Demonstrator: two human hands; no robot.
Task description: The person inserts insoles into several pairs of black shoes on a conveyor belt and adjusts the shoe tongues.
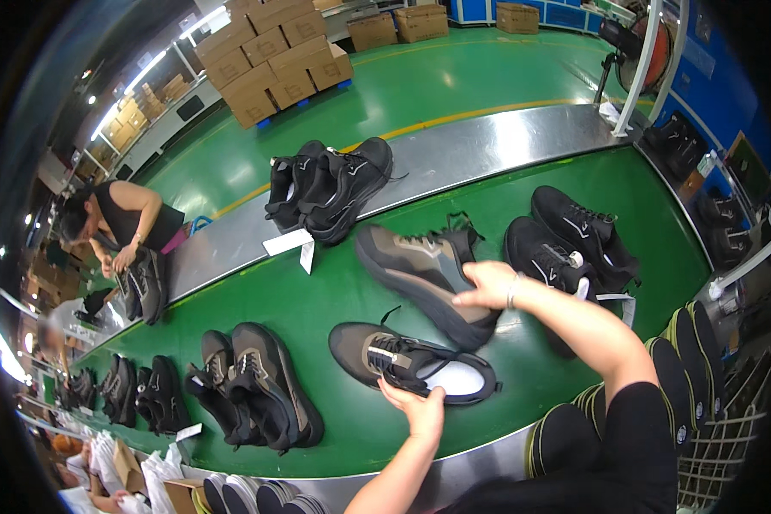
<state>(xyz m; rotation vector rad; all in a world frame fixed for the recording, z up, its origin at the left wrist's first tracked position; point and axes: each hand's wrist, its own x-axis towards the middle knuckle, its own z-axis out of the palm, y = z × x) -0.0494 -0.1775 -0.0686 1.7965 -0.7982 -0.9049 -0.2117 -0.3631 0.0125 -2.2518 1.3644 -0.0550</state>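
Note:
My right hand grips the heel end of a grey-brown and black lace-up shoe, tilted on its side so its dark sole edge faces me. Below it, a matching shoe stands upright on the green belt, its white insole showing through the opening. My left hand holds this shoe's near side, thumb at the collar and fingers along the upper. A loose lace end sticks up from it.
Black shoes lie to the right, another pair on the metal ledge beyond. More pairs line the belt leftward, where a person handles shoes. Insoles stand in rows along the near edge. Cartons are stacked behind.

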